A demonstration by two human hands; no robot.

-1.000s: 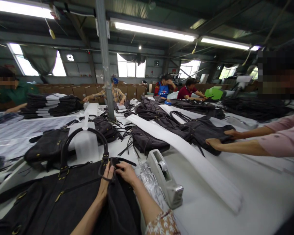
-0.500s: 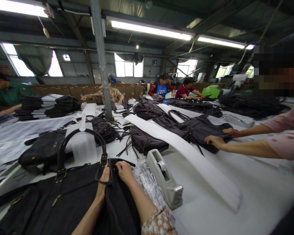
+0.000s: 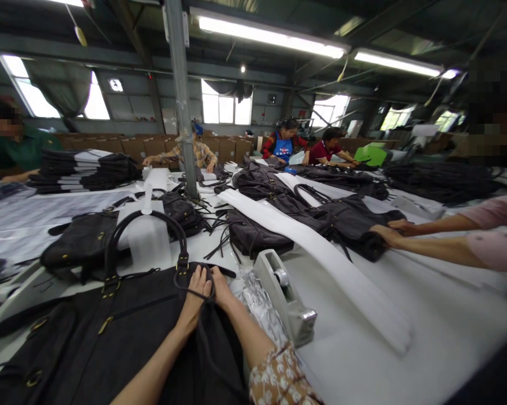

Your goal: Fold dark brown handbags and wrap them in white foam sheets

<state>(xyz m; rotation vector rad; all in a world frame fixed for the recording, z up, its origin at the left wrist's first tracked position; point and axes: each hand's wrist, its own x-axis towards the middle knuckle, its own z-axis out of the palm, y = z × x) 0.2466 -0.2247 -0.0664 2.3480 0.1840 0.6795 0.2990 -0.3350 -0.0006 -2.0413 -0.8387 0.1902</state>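
Observation:
A large dark handbag (image 3: 144,326) with brass fittings lies in front of me, its two arched handles (image 3: 146,216) standing up and joined at the top by a white wrap. My left hand (image 3: 198,292) has its fingers curled over the bag's upper right corner, where a thin dark cord loops round. Right beside it, my right hand (image 3: 222,288) grips the same corner from the outer side, its fingertips partly hidden. Between my forearms the bag's end panel (image 3: 220,343) sags in folds.
A grey tape dispenser (image 3: 285,298) stands right of my hands, beside crumpled clear plastic (image 3: 259,298). A long white foam strip (image 3: 321,264) crosses the table. More dark bags (image 3: 257,230) lie beyond. At right, a co-worker's hands (image 3: 390,233) hold another bag. A metal post (image 3: 181,101) rises behind.
My left hand has risen from beside the handle base onto the bag's corner, closing up to my right hand. The corner is now bunched between them. The co-worker's bag edge looks more rolled.

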